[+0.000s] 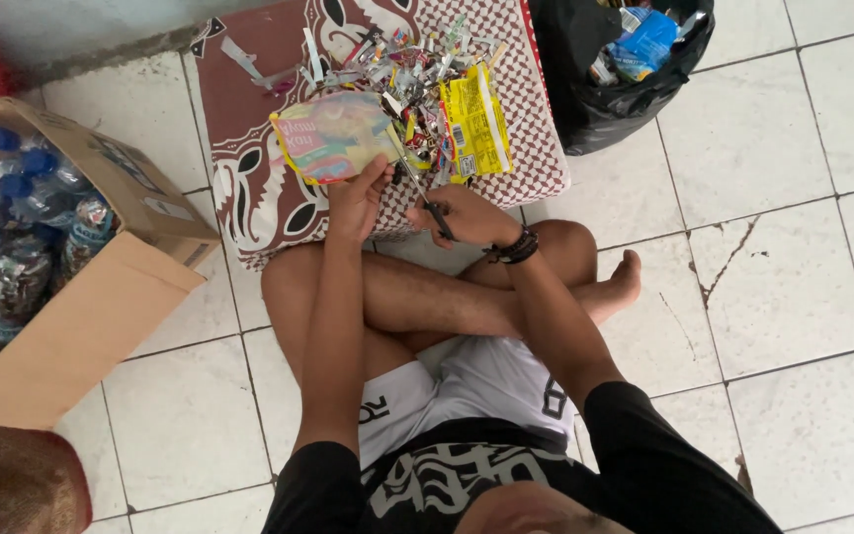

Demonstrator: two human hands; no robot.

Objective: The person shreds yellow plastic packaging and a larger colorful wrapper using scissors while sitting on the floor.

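Left hand pinched shut on colourful wrapper, held flat over patterned cushion so blades can reach edge. Right hand closed around scissors, tips at wrapper's edge. Cut strips heaped on cushion, yellow wrapper beside them, within reach.

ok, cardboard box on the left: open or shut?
Open. The cardboard box has its flaps folded outward, and the plastic bottles inside show from above.

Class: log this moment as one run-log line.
left hand: holds wrapper | right hand: scissors at wrapper | scrap pile on patterned cushion
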